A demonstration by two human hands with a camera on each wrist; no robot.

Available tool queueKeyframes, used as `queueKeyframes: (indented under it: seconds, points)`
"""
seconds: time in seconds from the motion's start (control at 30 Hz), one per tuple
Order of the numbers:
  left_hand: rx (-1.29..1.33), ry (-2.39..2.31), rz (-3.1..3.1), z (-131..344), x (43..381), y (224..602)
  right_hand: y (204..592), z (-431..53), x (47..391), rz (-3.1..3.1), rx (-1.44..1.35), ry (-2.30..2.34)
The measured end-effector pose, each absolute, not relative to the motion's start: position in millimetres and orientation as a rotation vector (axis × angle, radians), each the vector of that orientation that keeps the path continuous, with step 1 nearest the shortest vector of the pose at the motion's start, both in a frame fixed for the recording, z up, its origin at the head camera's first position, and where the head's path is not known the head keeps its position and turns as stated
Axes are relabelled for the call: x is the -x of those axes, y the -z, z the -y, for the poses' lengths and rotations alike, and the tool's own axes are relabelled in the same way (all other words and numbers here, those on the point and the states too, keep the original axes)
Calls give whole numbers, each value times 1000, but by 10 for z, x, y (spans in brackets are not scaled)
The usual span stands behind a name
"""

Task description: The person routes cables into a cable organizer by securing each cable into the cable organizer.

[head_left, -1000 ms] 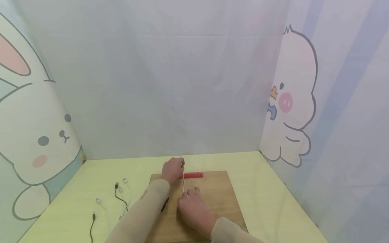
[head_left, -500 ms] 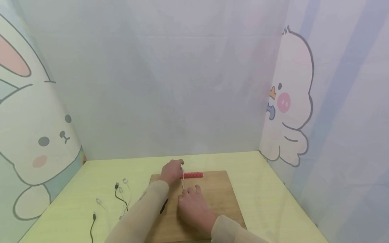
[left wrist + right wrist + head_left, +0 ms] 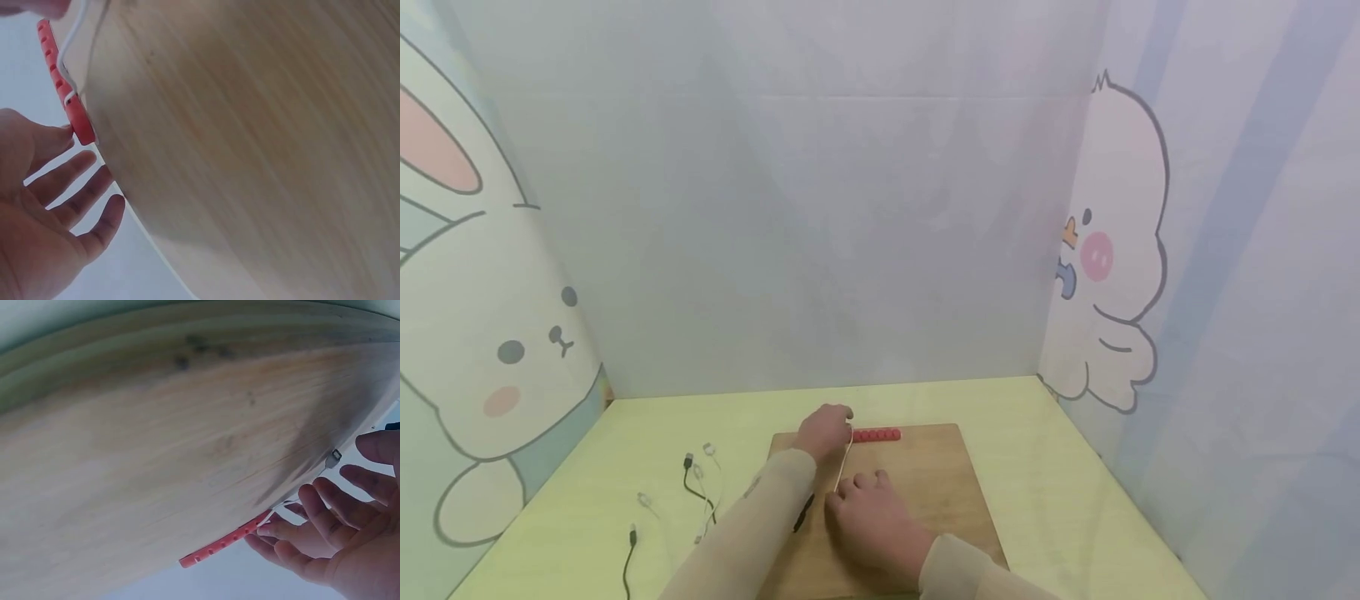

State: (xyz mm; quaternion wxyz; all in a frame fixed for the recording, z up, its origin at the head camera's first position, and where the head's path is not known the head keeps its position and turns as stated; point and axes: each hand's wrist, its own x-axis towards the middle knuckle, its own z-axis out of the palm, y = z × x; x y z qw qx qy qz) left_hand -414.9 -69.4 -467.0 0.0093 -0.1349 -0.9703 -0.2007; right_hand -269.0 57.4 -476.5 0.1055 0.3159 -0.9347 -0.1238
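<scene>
My left hand (image 3: 824,429) is at the left end of a red cable clip strip (image 3: 877,435), at the far edge of a wooden board (image 3: 925,492). Its thumb and a finger pinch the strip's end (image 3: 79,122), other fingers loosely spread. A white USB cable (image 3: 844,467) sits in a slot near that end (image 3: 69,81). It runs toward me to my right hand (image 3: 876,517), which seems to hold it by its plug end, above the board. In the right wrist view the metal-tipped plug (image 3: 333,459) shows by the right fingertips; the exact contact is partly hidden.
A small black object (image 3: 803,512) lies on the board beside the left sleeve. Left of the board, several loose cables lie on the yellow table (image 3: 1037,467), among them a black one (image 3: 698,492) and another black one (image 3: 628,558). Printed curtains stand behind and at both sides.
My right hand has shifted slightly left, and the white cable now slants straight toward it instead of hanging vertically. The left hand has lowered slightly at the strip.
</scene>
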Motion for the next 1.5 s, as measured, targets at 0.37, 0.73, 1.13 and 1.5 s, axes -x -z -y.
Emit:
queueKeyframes:
  seconds: [0.37, 0.73, 1.13, 1.5]
  points:
    - [467, 608, 3036, 695, 4223, 4745, 4673, -574, 2605, 2706, -1074, 436]
    - [499, 630, 3023, 711, 4222, 4721, 4639, -535, 2543, 2800, -998, 467]
    - [614, 498, 2984, 833, 4300, 4892, 4675, -511, 2536, 2870, -852, 384]
    - [763, 396, 2972, 908, 4378, 4895, 4674, -527, 2525, 2872, -872, 381]
